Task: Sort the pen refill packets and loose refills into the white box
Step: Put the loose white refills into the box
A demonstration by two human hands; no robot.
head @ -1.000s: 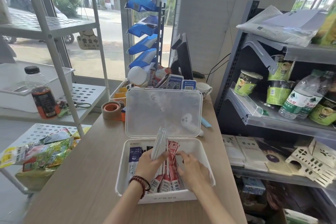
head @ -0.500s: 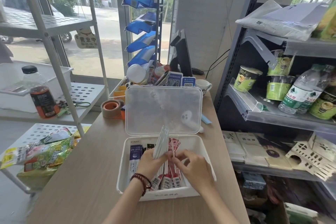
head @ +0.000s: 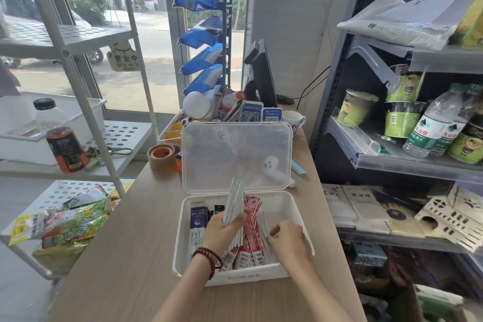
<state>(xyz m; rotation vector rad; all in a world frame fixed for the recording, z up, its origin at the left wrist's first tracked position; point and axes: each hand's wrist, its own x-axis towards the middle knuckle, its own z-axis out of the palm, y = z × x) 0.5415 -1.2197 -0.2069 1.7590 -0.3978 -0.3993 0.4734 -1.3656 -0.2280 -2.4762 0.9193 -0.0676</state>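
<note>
The white box (head: 292, 205) lies open on the wooden counter, its clear lid (head: 236, 157) standing upright behind it. Inside are blue refill packets (head: 197, 219) at the left and red refill packets (head: 251, 232) in the middle. My left hand (head: 226, 230) grips a bundle of white loose refills (head: 234, 200), held upright and tilted over the box. My right hand (head: 287, 240) is inside the box's right side and pinches a single thin refill (head: 265, 222).
A tape roll (head: 162, 155) and a desk organiser with QR cards (head: 261, 114) stand behind the box. A grey goods shelf (head: 392, 159) runs along the right. At the left a white rack holds a bottle (head: 61, 138) and snack bags (head: 70, 222).
My right hand has moved from the middle packets to the box's right side and now pinches one thin refill. My left hand keeps the white bundle, shifted slightly.
</note>
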